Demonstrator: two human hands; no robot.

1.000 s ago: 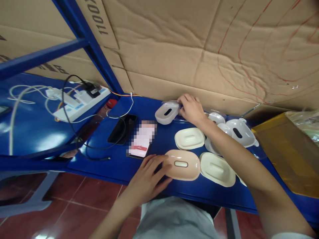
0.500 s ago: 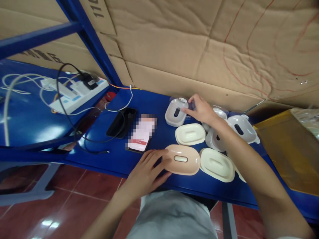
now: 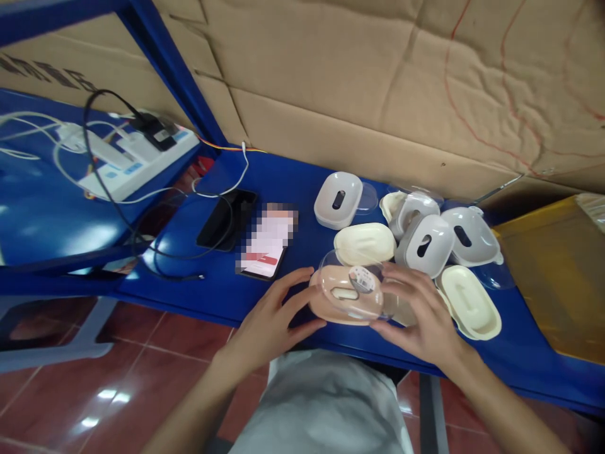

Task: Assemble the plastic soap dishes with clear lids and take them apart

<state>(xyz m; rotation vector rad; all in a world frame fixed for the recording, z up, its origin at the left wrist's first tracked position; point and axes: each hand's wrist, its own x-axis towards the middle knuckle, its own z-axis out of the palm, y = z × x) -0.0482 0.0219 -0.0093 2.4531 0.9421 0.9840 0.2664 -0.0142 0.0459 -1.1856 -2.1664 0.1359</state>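
A peach oval soap dish (image 3: 319, 310) with a pale slotted middle lies near the bench's front edge. My left hand (image 3: 278, 309) grips its left end, fingers curved around the rim. Over the dish, my right hand (image 3: 420, 318) holds a clear plastic lid (image 3: 333, 265) bearing a round printed sticker (image 3: 363, 279). The lid sits slightly tilted over the dish; whether it is seated cannot be seen. Just behind is a cream oval tray (image 3: 363, 244). Another cream piece shows partly behind my right fingers.
White slotted dishes (image 3: 338, 195) and a cream tray (image 3: 470, 306) lie about on the blue bench (image 3: 174, 302), several at the right. Left are a lit phone (image 3: 267, 243), a black case (image 3: 227, 221), cables and a power strip (image 3: 142, 167). A yellow-brown box (image 3: 558, 271) stands far right.
My right hand has come from beside the back white dish to the peach dish, bringing the clear lid over it. My left hand has stayed at the dish's left end.
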